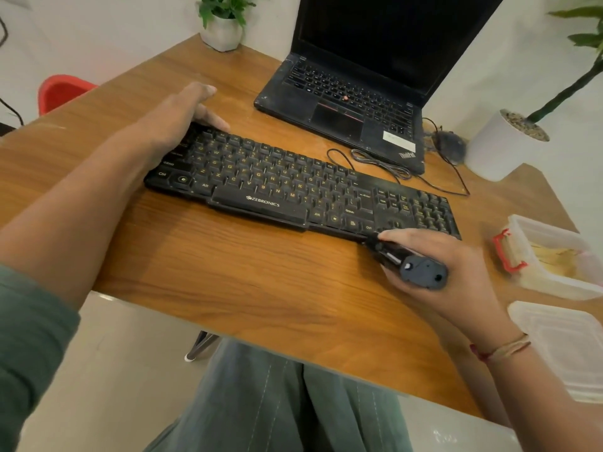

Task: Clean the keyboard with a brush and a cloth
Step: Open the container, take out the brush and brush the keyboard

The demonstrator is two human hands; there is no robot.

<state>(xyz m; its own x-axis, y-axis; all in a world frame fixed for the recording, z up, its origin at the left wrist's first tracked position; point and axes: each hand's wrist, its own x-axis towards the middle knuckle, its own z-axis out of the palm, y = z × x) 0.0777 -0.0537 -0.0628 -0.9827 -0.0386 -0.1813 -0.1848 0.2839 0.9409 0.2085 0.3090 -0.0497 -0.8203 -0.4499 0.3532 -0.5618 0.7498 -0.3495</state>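
Note:
A black keyboard point(293, 187) with yellow letters lies slanted across the wooden table point(228, 272). My left hand point(182, 115) rests on its far left corner, thumb along the back edge and fingers spread past it. My right hand point(450, 269) grips a black brush tool point(408, 259) with a grey end. The tool's tip touches the keyboard's near edge by the right Ctrl key. No cloth shows clearly.
An open black laptop point(359, 93) stands behind the keyboard, with a cable point(385, 164) and a dark mouse point(450, 145) to its right. A white plant pot point(499, 148) sits at far right, another point(222, 34) at the back. A plastic box point(554, 256) and lid point(567, 347) lie near right.

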